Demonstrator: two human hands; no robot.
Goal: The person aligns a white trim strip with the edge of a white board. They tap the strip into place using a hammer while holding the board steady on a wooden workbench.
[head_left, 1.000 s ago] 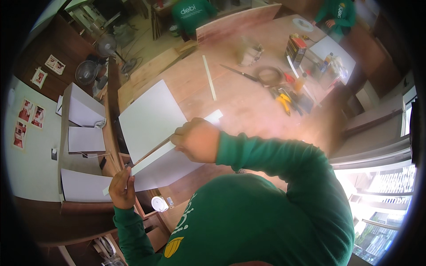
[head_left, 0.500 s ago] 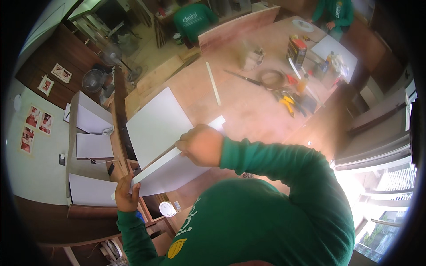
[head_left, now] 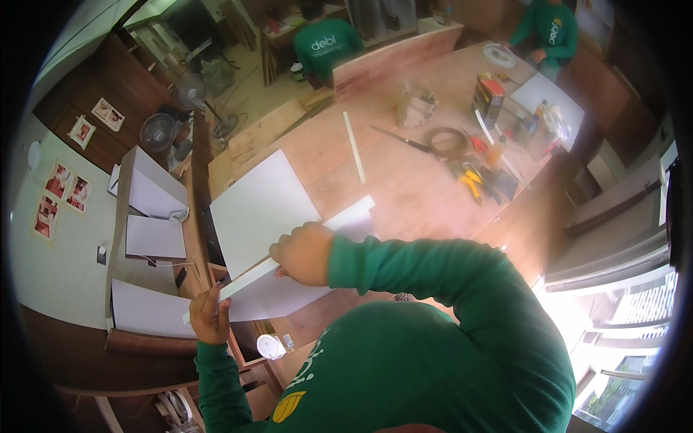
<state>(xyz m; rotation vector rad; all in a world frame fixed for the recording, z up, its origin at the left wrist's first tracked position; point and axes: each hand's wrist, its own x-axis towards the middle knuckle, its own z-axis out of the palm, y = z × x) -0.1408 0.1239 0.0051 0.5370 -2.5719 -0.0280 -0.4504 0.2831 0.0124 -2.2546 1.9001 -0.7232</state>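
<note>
A white panel stands on its edge in front of me, with a narrow white edging strip along its upper edge. The strip's far end sticks out past the panel. My left hand is closed at the near left corner, thumb and fingers pinching the strip there. Farther along the same edge my right hand is closed over the strip, its fingers curled round it; the palm side is hidden. Flat on the table just beyond lies another white panel.
A loose pale strip, a long thin blade, a tape roll and yellow-handled pliers lie on the wooden table. A white round container is at lower left. Two people in green work at the far side.
My right hand has slid left and nearer along the panel's edge, toward my left hand. The left hand keeps its place at the corner. The whole view has shifted slightly.
</note>
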